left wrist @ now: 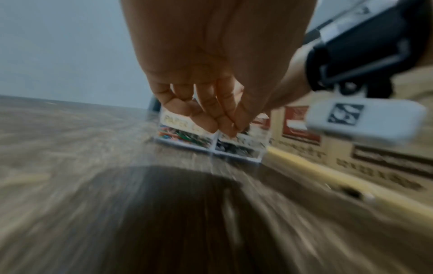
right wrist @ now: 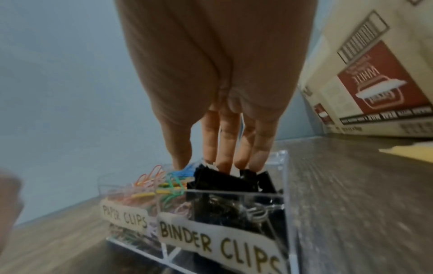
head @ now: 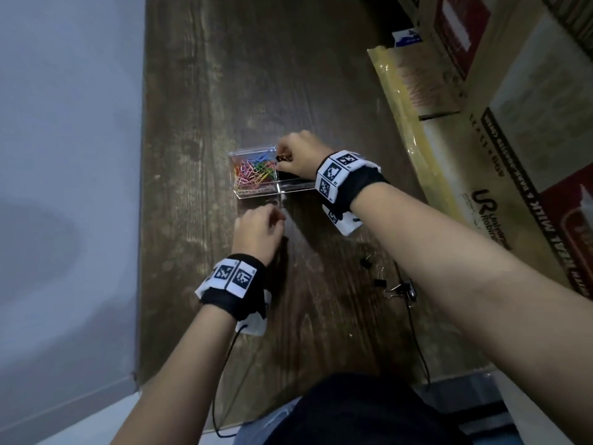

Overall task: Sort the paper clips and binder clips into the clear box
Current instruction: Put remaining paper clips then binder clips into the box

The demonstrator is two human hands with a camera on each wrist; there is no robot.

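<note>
The clear two-part box (head: 256,191) stands mid-table, labelled "PAPER CLIPS" and "BINDER CLIPS". Coloured paper clips (head: 255,171) (right wrist: 150,185) fill its left part. My right hand (head: 282,157) (right wrist: 201,163) reaches into the right part, thumb and fingers pinching black binder clips (right wrist: 211,178) on top of the pile there. My left hand (head: 277,218) (left wrist: 218,124) hovers just in front of the box (left wrist: 234,153), its fingers curled and bunched against the thumb; nothing shows between them. Three loose binder clips (head: 380,282) lie on the table under my right forearm.
Printed cardboard boxes (head: 513,123) and a yellow padded envelope (head: 404,107) line the table's right side. The wooden table's left edge (head: 142,220) runs along a grey wall. A black cable (head: 414,316) trails across the near right of the table.
</note>
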